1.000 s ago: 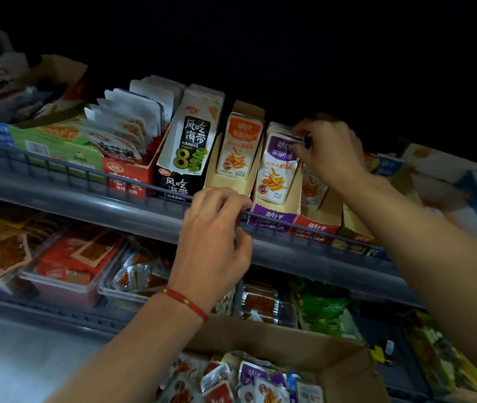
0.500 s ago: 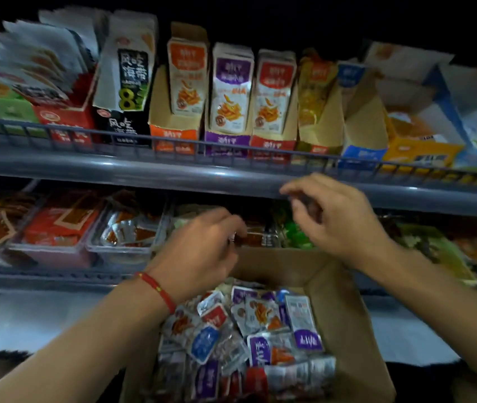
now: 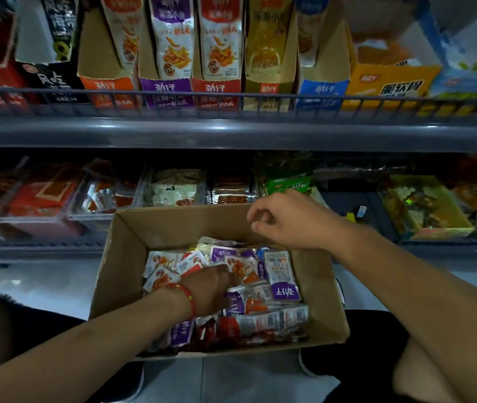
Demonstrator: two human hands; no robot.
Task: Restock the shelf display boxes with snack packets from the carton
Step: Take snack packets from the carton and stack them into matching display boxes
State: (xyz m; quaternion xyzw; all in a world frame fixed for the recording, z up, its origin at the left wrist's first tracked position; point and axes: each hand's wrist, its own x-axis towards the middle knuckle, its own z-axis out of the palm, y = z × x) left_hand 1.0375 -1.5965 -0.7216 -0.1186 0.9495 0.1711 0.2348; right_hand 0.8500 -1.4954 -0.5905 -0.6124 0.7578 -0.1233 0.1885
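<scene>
An open cardboard carton (image 3: 123, 274) sits in front of me below the shelves, full of small snack packets (image 3: 282, 276) in purple, orange and red. My left hand (image 3: 212, 287), with a red string on the wrist, reaches down among the packets; its fingertips are buried in them, so a hold cannot be seen. My right hand (image 3: 286, 221) hovers over the carton's far right rim, fingers loosely curled and holding nothing. On the upper shelf stand the display boxes: orange (image 3: 106, 88), purple (image 3: 167, 90), red (image 3: 216, 90), yellow (image 3: 267, 88) and blue (image 3: 321, 90), with upright packets in them.
A grey wire rail (image 3: 231, 96) runs along the upper shelf's front edge. The lower shelf holds clear trays of snacks (image 3: 173, 189) and a green pack (image 3: 288, 184). A yellow box (image 3: 388, 82) stands at the upper right. My knees flank the carton.
Both hands came down from the upper shelf. My left hand went into the carton's packets; my right hand dropped to just above its rim. The view tilted downward.
</scene>
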